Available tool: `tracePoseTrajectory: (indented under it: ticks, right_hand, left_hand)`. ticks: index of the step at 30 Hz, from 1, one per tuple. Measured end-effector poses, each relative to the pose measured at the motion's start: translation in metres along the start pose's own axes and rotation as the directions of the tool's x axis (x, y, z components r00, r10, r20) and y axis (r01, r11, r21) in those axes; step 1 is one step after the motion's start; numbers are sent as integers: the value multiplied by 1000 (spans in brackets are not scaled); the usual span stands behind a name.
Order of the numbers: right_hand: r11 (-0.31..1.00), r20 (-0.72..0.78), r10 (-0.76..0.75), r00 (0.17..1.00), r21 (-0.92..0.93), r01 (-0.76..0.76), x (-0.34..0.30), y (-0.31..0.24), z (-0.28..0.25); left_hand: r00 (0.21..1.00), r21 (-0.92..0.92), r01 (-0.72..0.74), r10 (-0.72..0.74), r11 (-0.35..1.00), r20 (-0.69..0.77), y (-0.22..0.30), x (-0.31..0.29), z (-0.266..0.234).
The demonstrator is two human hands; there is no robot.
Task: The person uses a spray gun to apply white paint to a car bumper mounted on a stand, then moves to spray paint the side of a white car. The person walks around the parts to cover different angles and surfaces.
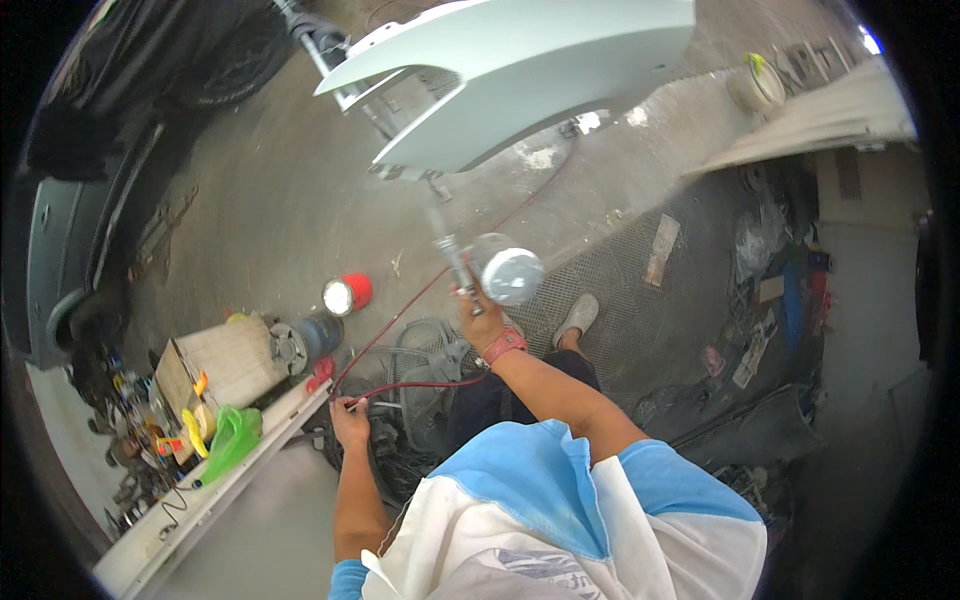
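My right hand is wrapped round the handle of a spray gun. A round, pale grey cup sits on the gun's right side, somewhat blurred. Beyond the gun, a pale painted car fender with a wheel-arch curve is held up on a metal stand, apart from the gun. Down at the left, my left hand has its fingers closed on a red air hose. Part of that hose runs toward my right wrist, and another stretch crosses the floor toward the fender.
A red can with a bright top stands on the floor. At the left are a cardboard box, a green plastic bag and a long white ledge. A bucket stands far right; a dark vehicle is far left.
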State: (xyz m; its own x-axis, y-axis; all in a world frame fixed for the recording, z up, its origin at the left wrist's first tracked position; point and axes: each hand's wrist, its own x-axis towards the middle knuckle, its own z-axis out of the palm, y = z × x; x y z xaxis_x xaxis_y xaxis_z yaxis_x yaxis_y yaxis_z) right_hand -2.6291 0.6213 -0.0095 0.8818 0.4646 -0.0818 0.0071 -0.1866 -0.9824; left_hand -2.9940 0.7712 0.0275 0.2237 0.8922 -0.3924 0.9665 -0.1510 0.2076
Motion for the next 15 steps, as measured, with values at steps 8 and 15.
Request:
tracePoseTrajectory:
  ticks: [8,15]
  right_hand:
    - [983,12,-164,986,-82,165,39,-9,-91]
    - [839,-350,-343,871,-531,117,33,20,-294]
  left_hand:
    - [902,258,-417,361,872,238,85,-33,42]
    - [883,302,-444,356,843,305,151,-83,75]
